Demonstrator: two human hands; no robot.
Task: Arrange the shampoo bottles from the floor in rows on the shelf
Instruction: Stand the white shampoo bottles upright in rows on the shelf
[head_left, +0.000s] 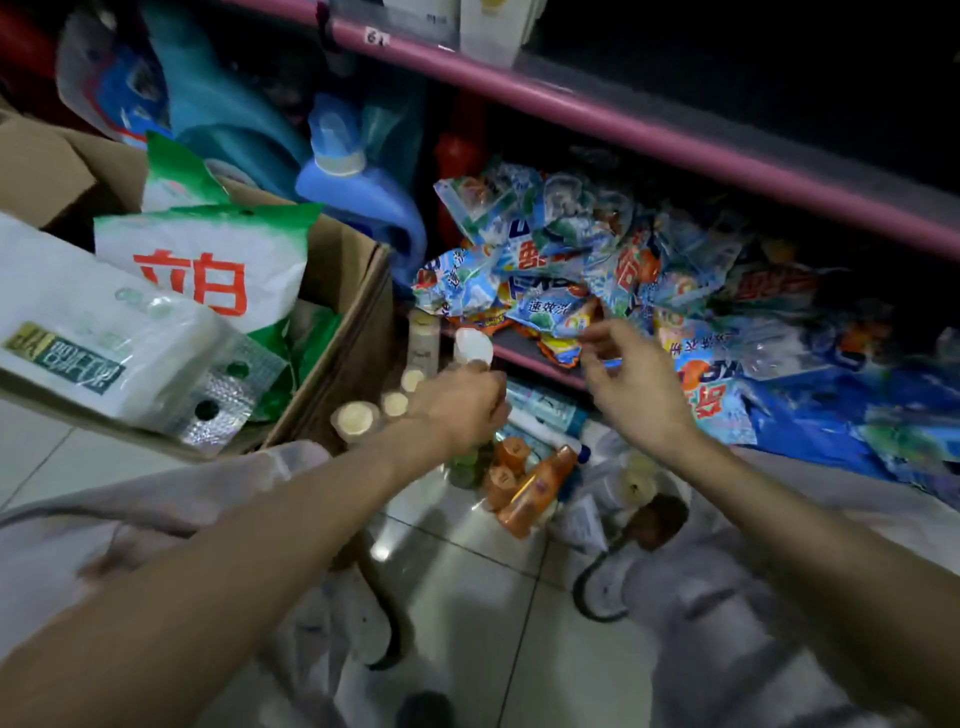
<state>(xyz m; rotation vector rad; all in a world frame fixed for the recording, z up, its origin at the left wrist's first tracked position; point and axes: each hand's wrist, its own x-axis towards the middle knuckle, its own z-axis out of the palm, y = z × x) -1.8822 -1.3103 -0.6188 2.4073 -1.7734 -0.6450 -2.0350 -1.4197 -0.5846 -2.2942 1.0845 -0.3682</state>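
My left hand (460, 402) grips a small bottle with a white cap (472, 349), held upright just in front of the low pink shelf edge (535, 366). Cream-capped shampoo bottles (395, 402) stand in a row to its left, beside the cardboard box. Orange bottles (535, 486) and green-capped ones (465, 462) lie in a heap on the floor below my hands. My right hand (631, 387) hovers over the shelf edge, fingers loosely bent, touching the sachet pile; whether it pinches anything is unclear.
A pile of blue detergent sachets (597, 270) covers the low shelf. An open cardboard box (358, 291) with detergent bags (208, 260) stands left. A blue jug (358, 192) sits behind. A pink upper shelf rail (675, 135) runs overhead. Tiled floor (478, 597) lies below.
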